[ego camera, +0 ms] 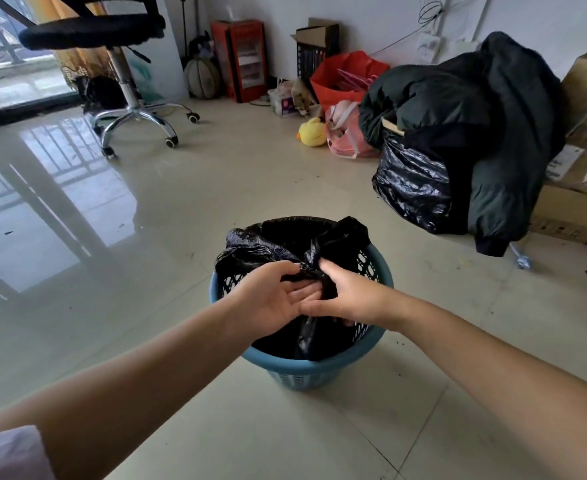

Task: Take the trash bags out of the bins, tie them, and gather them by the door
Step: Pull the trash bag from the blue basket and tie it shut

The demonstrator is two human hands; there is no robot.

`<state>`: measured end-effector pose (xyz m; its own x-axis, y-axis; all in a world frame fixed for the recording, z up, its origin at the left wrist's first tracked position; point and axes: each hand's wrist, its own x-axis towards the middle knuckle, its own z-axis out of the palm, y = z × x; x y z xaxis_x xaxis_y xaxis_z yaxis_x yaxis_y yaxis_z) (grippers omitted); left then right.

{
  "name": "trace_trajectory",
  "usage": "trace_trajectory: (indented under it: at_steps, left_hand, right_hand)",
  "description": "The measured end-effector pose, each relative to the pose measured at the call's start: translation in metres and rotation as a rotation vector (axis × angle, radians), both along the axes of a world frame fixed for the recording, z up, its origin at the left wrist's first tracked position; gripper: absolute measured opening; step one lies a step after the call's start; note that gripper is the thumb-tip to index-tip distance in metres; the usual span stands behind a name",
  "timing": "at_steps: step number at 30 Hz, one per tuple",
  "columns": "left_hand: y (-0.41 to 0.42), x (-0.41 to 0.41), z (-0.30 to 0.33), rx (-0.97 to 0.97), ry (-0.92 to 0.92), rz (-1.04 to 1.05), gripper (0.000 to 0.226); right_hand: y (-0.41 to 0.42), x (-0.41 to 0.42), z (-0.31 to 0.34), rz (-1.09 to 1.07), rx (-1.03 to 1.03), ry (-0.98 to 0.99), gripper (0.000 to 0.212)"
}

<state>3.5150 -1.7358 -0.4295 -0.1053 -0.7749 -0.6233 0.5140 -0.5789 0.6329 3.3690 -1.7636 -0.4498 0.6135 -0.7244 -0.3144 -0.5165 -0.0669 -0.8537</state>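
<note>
A: Black plastic: the trash bag [285,242] sits inside the blue bin [306,370], which stands upright on the tiled floor [216,174] in the lower middle of the view. The bag's edges are gathered over the bin's opening rather than folded over the rim.

B: Hand positions?

A: Both hands meet above the bin's mouth. The left hand [274,299] lies palm up, fingers [311,294] curled round a bunched strand of the bag. The right hand [345,292] pinches the same bunch from the other side; its fingers are closed on the plastic and touch those of the left hand.

B: Bag state?

A: A twisted section runs between the two hands, and a loose tail hangs down into the bin below them. Whether a knot is complete cannot be told.

B: Surroundings?

A: An office chair [112,39] stands at the far left. A second filled black bag [411,183] rests at the right under a dark jacket [475,109], beside stacked cardboard boxes [583,188]. Against the far wall: a red bag [345,81], a pink bag [349,133], and a yellow duck toy [311,132].
</note>
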Motion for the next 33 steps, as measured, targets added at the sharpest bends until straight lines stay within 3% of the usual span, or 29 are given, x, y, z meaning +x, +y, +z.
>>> trace_trajectory:
  at_steps: [3,5,12,15,19,20,22,24,25,27,30,33]
  left_hand:
    - [-0.009,0.014,-0.002,-0.004,-0.242,0.009,0.014]
    - [-0.02,0.031,-0.006,-0.018,-0.337,0.122,0.01]
    - [-0.045,0.071,-0.033,0.027,0.053,0.429,0.012]
    - [-0.05,0.082,-0.033,0.016,0.066,0.52,0.009]
    - [-0.044,0.061,-0.028,-0.032,-0.143,0.389,0.021]
    - [-0.043,0.053,-0.03,-0.092,-0.294,0.348,0.021]
    - [-0.042,0.043,-0.038,-0.281,-0.805,0.198,0.019]
    - [-0.035,0.033,-0.043,-0.488,-1.299,-0.104,0.017]
    - [-0.029,0.025,-0.045,-0.562,-1.428,-0.272,0.019]
    - [-0.013,0.005,-0.053,-0.703,-1.441,-0.565,0.034]
    - [0.0,-0.008,-0.055,-0.772,-1.323,-0.84,0.057]
    - [-0.006,0.006,-0.042,-0.682,-1.052,-0.837,0.047]
  right_hand:
    - [-0.013,-0.007,-0.005,-0.087,-0.074,0.031,0.035]
    - [-0.02,-0.012,-0.003,-0.13,-0.033,0.037,0.038]
    - [-0.034,-0.031,-0.007,-0.103,0.254,0.052,0.037]
    - [-0.041,-0.038,-0.015,-0.211,0.362,0.029,0.033]
    - [-0.053,-0.035,-0.023,-0.512,0.49,-0.252,0.034]
    - [-0.055,-0.032,-0.023,-0.559,0.498,-0.336,0.034]
    - [-0.055,-0.024,-0.022,-0.577,0.502,-0.442,0.032]
    - [-0.049,-0.014,-0.018,-0.49,0.543,-0.464,0.028]
    - [-0.044,-0.008,-0.017,-0.433,0.575,-0.458,0.027]
    - [-0.035,0.004,-0.02,-0.33,0.543,-0.353,0.024]
    - [-0.031,0.014,-0.03,-0.229,0.284,-0.105,0.012]
    - [-0.036,0.007,-0.035,-0.278,0.039,-0.017,0.031]
